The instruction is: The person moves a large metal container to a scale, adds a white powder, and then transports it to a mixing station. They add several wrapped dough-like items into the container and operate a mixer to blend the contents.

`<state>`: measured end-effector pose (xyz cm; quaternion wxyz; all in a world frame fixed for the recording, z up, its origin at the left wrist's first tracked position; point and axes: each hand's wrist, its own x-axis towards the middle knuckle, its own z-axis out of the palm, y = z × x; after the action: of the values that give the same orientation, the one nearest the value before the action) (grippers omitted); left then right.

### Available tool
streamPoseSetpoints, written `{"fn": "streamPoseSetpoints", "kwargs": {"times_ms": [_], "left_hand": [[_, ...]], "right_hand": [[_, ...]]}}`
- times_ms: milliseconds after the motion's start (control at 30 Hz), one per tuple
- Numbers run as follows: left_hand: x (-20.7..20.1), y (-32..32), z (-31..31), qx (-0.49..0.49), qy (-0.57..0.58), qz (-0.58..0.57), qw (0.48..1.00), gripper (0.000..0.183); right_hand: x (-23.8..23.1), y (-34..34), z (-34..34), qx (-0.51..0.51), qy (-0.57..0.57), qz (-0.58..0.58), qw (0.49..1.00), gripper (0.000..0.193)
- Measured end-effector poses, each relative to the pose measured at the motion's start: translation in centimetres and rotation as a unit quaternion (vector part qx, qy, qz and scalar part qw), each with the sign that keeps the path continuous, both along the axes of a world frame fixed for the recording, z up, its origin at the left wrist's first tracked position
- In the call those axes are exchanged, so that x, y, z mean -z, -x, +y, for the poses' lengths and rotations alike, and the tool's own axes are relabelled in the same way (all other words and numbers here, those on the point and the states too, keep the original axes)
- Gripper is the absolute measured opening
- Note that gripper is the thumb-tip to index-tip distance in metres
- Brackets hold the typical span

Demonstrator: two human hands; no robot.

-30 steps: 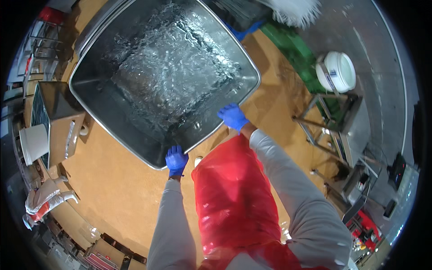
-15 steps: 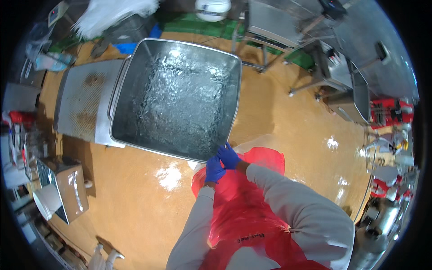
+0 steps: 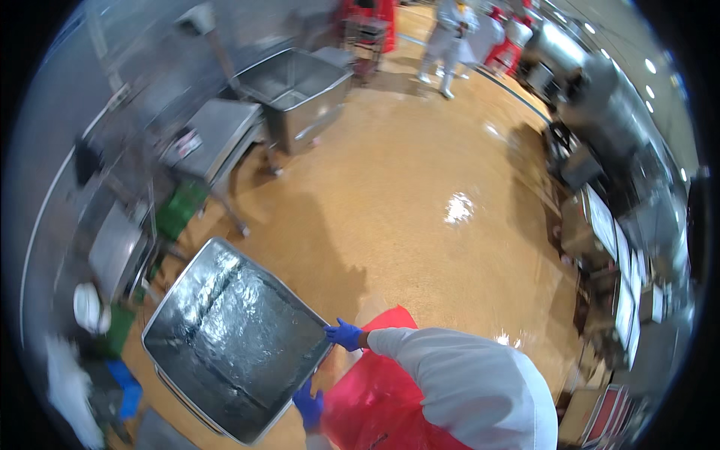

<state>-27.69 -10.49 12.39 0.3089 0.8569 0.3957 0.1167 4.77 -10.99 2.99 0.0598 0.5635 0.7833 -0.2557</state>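
Note:
A large steel tub full of rippling water stands at the lower left on the tan floor. My right hand, in a blue glove, grips the tub's near rim at its right corner. My left hand, also in a blue glove, holds the same rim lower down, close to the picture's bottom edge. My white sleeve and red apron fill the lower middle, right beside the tub.
A second steel tub and a steel table stand at the upper left, with a green crate below them. A white bucket sits far left. Steel machines line the right. People in white stand far back.
The view has swung round: the tub has gone from the upper middle to the lower left. My hands, close together half a second ago, are now spread along its rim.

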Motion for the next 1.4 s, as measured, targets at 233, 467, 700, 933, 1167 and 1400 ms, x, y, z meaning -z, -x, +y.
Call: {"fn": "streamPoseSetpoints", "kwargs": {"times_ms": [233, 467, 700, 933, 1167, 1400], "left_hand": [[-4.3, -1.9, 8.3, 0.082, 0.044, 0.129, 0.987, 0.019], [-2.4, -20.3, 22.9, 0.303, -0.128, 0.273, 0.904, 0.084], [-0.3, -52.0, 31.4, 0.54, -0.117, 0.233, 0.8, 0.063], [5.1, -77.8, 43.9, 0.543, -0.083, 0.217, 0.807, 0.048], [6.7, -110.1, 51.7, 0.506, -0.155, 0.298, 0.794, 0.038], [9.6, -136.5, 51.8, 0.565, -0.17, 0.273, 0.76, 0.036]], "right_hand": [[0.6, -22.9, -5.0, 0.175, 0.027, -0.129, 0.976, 0.058], [-8.1, -29.1, -2.5, 0.477, 0.037, 0.053, 0.877, 0.071], [-5.2, -22.1, -0.8, 0.594, -0.063, 0.136, 0.791, 0.082], [-3.0, -48.1, 1.2, 0.712, 0.012, -0.006, 0.702, 0.057], [-3.9, -80.2, -1.0, 0.677, 0.05, -0.035, 0.733, 0.034], [-1.7, -110.4, -2.5, 0.641, 0.02, -0.092, 0.761, 0.03]]}}
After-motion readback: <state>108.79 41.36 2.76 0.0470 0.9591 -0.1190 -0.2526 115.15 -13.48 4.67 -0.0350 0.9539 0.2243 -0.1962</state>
